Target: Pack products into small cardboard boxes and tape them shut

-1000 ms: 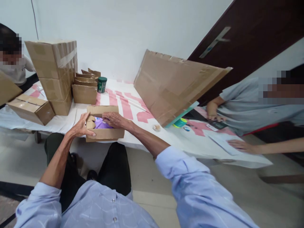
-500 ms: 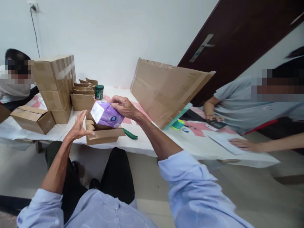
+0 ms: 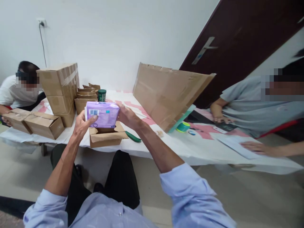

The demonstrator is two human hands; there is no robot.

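A purple plastic-wrapped packet with a barcode hangs above an open cardboard box, held between both my hands. My left hand grips its left end, thumb across the barcode face. At the right end, my right hand is closed on the packet, its fingers partly hidden behind it. The box stands at the table's front edge with its flaps up, and its inside is mostly out of sight. Beside the box on the right lies a dark green curved object whose kind I cannot make out.
Stacked taped cartons stand left, with two closed boxes before them. Behind are open-flapped boxes and a green canister. A large cardboard sheet leans at centre right. People sit at both sides; one touches the leftmost box.
My right hand has lifted the purple packet out of the open box and turned it barcode side toward me. My left hand has moved from the box onto the packet. A second closed box appears left.
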